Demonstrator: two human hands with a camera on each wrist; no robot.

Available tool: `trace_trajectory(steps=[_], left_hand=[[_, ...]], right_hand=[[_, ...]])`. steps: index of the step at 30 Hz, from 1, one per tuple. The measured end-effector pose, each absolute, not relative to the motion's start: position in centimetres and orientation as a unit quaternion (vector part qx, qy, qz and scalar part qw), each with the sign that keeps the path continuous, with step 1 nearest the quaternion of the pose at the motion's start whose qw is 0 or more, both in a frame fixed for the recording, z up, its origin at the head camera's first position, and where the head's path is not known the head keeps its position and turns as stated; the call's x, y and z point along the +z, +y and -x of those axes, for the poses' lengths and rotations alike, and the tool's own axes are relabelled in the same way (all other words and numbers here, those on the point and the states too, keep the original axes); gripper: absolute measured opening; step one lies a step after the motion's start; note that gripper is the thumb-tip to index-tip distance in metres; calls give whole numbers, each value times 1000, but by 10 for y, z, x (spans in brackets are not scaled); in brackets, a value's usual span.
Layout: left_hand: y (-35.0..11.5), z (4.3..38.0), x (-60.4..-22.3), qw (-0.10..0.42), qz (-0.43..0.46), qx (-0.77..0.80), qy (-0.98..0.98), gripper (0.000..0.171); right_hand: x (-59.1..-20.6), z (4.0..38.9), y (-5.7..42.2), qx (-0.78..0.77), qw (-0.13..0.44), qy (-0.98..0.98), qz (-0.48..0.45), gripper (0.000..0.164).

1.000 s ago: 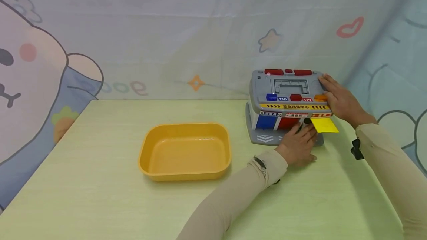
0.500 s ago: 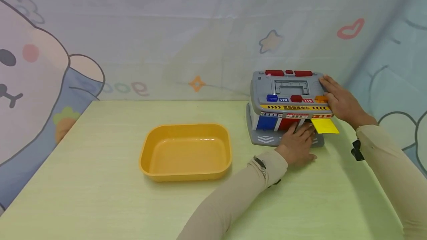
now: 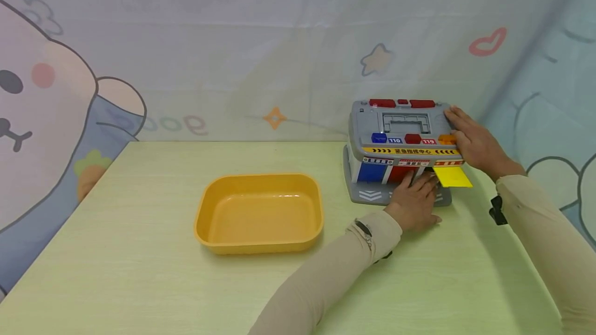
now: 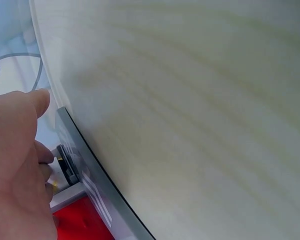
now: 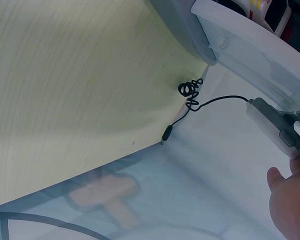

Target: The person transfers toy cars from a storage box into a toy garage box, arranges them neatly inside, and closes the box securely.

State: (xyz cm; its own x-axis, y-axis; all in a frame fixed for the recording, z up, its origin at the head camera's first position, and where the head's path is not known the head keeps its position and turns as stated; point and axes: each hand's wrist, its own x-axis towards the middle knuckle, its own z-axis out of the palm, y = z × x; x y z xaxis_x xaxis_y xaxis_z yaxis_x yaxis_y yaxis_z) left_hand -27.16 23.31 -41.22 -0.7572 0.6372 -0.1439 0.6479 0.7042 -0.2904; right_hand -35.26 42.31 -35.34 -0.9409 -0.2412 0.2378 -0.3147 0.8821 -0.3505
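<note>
A toy emergency station [image 3: 368,149], with a grey roof and blue and red doors, stands at the right of the table. Its yellow door flap [image 3: 453,176] is swung up at the right bay. My left hand [image 3: 414,203] reaches to that bay, fingers stretched out at the opening. In the left wrist view, a small dark thing [image 4: 67,162] sits in the bay beside the fingers, its kind unclear. My right hand [image 3: 479,141] rests on the roof's right end, thumb near the orange button [image 3: 447,139]. The right wrist view shows part of a white toy vehicle [image 5: 262,11] inside.
An orange-yellow tray [image 3: 258,247] with rounded corners stands left of the station. A grey-white handset [image 5: 277,131] with a coiled black cord [image 5: 190,92] is at the station's side. A printed cloth [image 3: 233,56] hangs behind the table [image 3: 153,283].
The dark thing at the right bay shows less now, as the left fingers have shifted slightly over the opening. The right hand, flap and tray stay put.
</note>
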Motion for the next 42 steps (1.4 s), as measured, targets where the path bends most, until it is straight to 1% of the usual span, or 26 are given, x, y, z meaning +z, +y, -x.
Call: trace_trajectory(steps=[5,12,18,24,32,37,42], left_hand=[[233,271,-412,11,-349,-164,923,75],[230,272,-416,-8,-358,-165,919,77],[231,269,-410,8,-364,-163,917,77],[238,262,-403,31,-392,-135,910,79],[241,254,-398,45,-403,-137,904,81],[237,248,-394,44,-419,-137,897,81],[231,243,-390,30,-434,-137,890,80]], right_hand=[[-354,353,423,197,94,-966,-142,56],[-355,353,421,197,91,-965,-145,56],[-354,352,421,198,92,-965,-143,56],[-353,353,421,199,92,-965,-145,55],[-353,354,422,196,90,-966,-143,55],[-352,354,422,195,88,-967,-139,55],[-351,352,422,197,89,-967,-137,55]])
